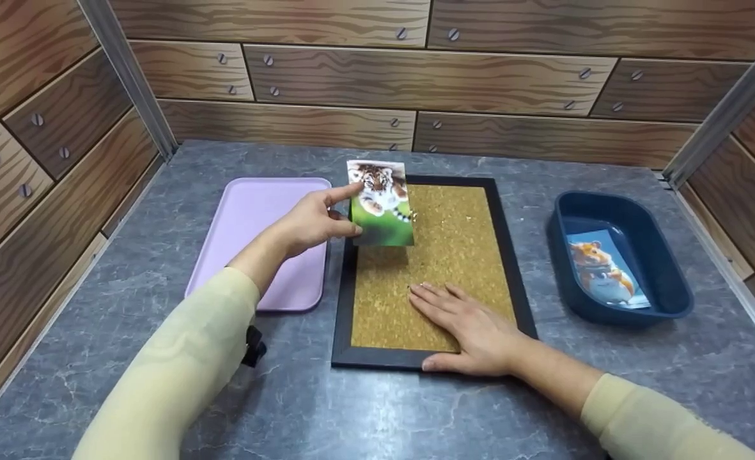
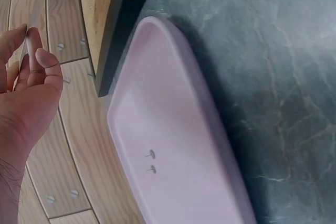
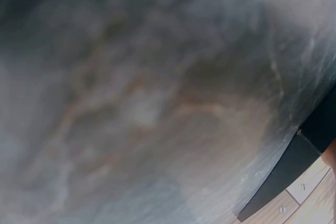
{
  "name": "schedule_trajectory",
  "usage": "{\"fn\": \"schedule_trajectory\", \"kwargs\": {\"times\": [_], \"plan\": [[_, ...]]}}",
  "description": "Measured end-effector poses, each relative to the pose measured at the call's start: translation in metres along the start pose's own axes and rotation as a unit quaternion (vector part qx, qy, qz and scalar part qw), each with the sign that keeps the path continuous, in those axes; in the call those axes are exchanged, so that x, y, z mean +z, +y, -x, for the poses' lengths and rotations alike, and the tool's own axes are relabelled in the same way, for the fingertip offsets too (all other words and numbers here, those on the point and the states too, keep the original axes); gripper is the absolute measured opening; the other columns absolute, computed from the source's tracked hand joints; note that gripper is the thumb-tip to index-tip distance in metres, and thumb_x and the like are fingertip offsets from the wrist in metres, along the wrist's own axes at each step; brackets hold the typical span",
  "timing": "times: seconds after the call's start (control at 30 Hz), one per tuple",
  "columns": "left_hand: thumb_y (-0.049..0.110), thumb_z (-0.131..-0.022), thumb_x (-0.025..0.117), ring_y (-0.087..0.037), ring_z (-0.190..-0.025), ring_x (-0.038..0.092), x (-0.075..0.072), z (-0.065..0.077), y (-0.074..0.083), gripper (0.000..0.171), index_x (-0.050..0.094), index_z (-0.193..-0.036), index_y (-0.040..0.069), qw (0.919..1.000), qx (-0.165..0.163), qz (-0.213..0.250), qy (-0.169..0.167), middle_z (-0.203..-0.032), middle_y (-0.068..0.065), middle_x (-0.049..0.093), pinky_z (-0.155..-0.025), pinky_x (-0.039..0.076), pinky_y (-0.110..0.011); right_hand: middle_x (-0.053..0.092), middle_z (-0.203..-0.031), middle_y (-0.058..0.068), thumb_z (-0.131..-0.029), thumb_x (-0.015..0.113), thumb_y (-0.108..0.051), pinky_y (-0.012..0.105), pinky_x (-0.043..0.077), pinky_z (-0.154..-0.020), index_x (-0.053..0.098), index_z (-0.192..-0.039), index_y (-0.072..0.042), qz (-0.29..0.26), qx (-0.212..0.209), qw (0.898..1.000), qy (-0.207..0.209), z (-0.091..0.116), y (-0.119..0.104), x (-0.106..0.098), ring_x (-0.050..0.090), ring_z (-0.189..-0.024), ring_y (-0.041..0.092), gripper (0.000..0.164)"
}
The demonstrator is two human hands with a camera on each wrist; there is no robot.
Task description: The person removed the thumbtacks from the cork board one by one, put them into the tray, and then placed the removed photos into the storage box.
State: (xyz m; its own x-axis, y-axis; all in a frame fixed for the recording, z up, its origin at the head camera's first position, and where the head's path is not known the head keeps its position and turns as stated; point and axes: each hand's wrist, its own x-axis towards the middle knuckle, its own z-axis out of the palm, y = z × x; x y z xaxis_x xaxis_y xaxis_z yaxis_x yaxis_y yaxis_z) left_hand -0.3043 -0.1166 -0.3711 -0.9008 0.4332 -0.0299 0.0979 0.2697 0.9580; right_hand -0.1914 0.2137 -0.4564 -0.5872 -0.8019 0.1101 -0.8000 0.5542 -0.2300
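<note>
My left hand [image 1: 316,220] pinches a photo card [image 1: 383,220] by its left edge, above the upper left part of a cork board [image 1: 447,255]. A tiger cub on a green ground is printed on the card. Seen edge-on in the left wrist view, the card [image 2: 37,11] is a thin pale strip between thumb and fingers. My right hand [image 1: 473,335] rests flat on the lower right of the board, fingers straight and the thumb over its black frame [image 1: 377,358]. In the right wrist view only a fingertip [image 3: 329,155] shows beside the frame.
Left of the board lies a lilac tray [image 1: 262,204]; two pushpins [image 2: 151,155] sit in it in the left wrist view. A dark blue bin [image 1: 674,297] at the right contains a hamster picture card [image 1: 601,268]. Wood-patterned panels [image 1: 428,76] enclose the grey table [image 1: 275,409].
</note>
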Motion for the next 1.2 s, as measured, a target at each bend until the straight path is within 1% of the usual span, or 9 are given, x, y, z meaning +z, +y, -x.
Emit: {"fn": "schedule_trajectory", "kwargs": {"times": [0.13, 0.3, 0.43, 0.6, 0.73, 0.8, 0.9, 1.03, 1.2], "plan": [[-0.003, -0.091, 0.077, -0.011, -0.084, 0.065, 0.001, -0.001, 0.009, 0.086, 0.039, -0.166, 0.019, 1.0, -0.002, 0.002, 0.004, -0.161, -0.001, 0.048, -0.071, 0.05, -0.024, 0.024, -0.175, 0.008, -0.096, 0.059, -0.074, 0.056, 0.017, -0.128, 0.027, -0.169, -0.008, -0.002, 0.001, 1.0, 0.001, 0.0, 0.0, 0.0, 0.021, -0.16, 0.029, 0.103], [-0.005, -0.092, 0.076, -0.013, -0.09, 0.069, 0.007, -0.008, 0.019, 0.088, 0.037, -0.166, 0.019, 0.9998, 0.001, 0.019, 0.006, -0.165, -0.003, 0.044, -0.079, 0.053, -0.027, 0.023, -0.175, 0.008, -0.097, 0.06, -0.073, 0.055, 0.017, -0.128, 0.026, -0.169, -0.009, -0.012, 0.009, 1.0, 0.002, 0.003, -0.001, -0.001, 0.02, -0.161, 0.029, 0.102], [-0.007, -0.091, 0.076, -0.017, -0.094, 0.07, 0.014, -0.014, 0.025, 0.088, 0.037, -0.166, 0.018, 0.9996, 0.013, 0.023, 0.011, -0.166, -0.005, 0.042, -0.084, 0.055, -0.029, 0.022, -0.176, 0.008, -0.097, 0.06, -0.072, 0.054, 0.017, -0.128, 0.025, -0.169, -0.009, -0.016, 0.012, 1.0, 0.003, 0.003, -0.002, -0.002, 0.019, -0.161, 0.029, 0.102], [-0.006, -0.09, 0.077, -0.017, -0.091, 0.067, 0.025, -0.024, 0.035, 0.088, 0.037, -0.166, 0.016, 0.9989, 0.041, 0.02, 0.015, -0.16, -0.009, 0.049, -0.08, 0.056, -0.028, 0.022, -0.176, 0.008, -0.098, 0.06, -0.071, 0.055, 0.017, -0.128, 0.025, -0.169, -0.009, -0.013, 0.017, 1.0, 0.005, 0.005, -0.003, -0.004, 0.017, -0.161, 0.028, 0.101], [-0.007, -0.09, 0.076, -0.021, -0.1, 0.07, 0.036, -0.031, 0.042, 0.088, 0.038, -0.166, 0.016, 0.9981, 0.05, 0.034, 0.014, -0.164, -0.011, 0.044, -0.089, 0.059, -0.034, 0.022, -0.176, 0.008, -0.098, 0.06, -0.071, 0.054, 0.017, -0.128, 0.026, -0.169, -0.009, -0.008, 0.025, 1.0, 0.012, 0.006, -0.005, -0.005, 0.017, -0.161, 0.028, 0.1], [-0.008, -0.09, 0.075, -0.024, -0.106, 0.071, 0.041, -0.033, 0.046, 0.088, 0.038, -0.166, 0.016, 0.9978, 0.051, 0.039, 0.011, -0.167, -0.01, 0.04, -0.092, 0.059, -0.036, 0.023, -0.175, 0.009, -0.098, 0.06, -0.07, 0.054, 0.017, -0.128, 0.027, -0.169, -0.008, -0.007, 0.029, 0.999, 0.017, 0.007, -0.005, -0.006, 0.017, -0.161, 0.028, 0.099], [-0.007, -0.09, 0.075, -0.025, -0.109, 0.071, 0.048, -0.037, 0.05, 0.088, 0.038, -0.166, 0.015, 0.9975, 0.06, 0.036, 0.008, -0.167, -0.011, 0.04, -0.092, 0.059, -0.035, 0.024, -0.175, 0.009, -0.099, 0.061, -0.068, 0.054, 0.017, -0.128, 0.028, -0.168, -0.008, -0.008, 0.036, 0.999, 0.021, 0.009, -0.006, -0.008, 0.017, -0.161, 0.028, 0.098], [-0.008, -0.089, 0.075, -0.022, -0.107, 0.071, 0.052, -0.039, 0.053, 0.088, 0.038, -0.166, 0.016, 0.9971, 0.065, 0.038, 0.008, -0.167, -0.011, 0.04, -0.092, 0.059, -0.038, 0.024, -0.174, 0.012, -0.099, 0.061, -0.068, 0.057, 0.019, -0.127, 0.03, -0.167, -0.006, 0.015, 0.035, 0.999, 0.022, 0.016, -0.005, -0.015, 0.02, -0.16, 0.032, 0.098], [-0.008, -0.09, 0.074, -0.023, -0.111, 0.07, 0.053, -0.04, 0.052, 0.088, 0.037, -0.166, 0.017, 0.9969, 0.061, 0.05, 0.007, -0.169, -0.009, 0.037, -0.088, 0.058, -0.033, 0.019, -0.175, 0.009, -0.096, 0.065, -0.069, 0.06, 0.022, -0.125, 0.029, -0.167, -0.006, 0.062, 0.05, 0.996, 0.032, 0.033, 0.002, -0.038, 0.022, -0.159, 0.035, 0.102]]}}
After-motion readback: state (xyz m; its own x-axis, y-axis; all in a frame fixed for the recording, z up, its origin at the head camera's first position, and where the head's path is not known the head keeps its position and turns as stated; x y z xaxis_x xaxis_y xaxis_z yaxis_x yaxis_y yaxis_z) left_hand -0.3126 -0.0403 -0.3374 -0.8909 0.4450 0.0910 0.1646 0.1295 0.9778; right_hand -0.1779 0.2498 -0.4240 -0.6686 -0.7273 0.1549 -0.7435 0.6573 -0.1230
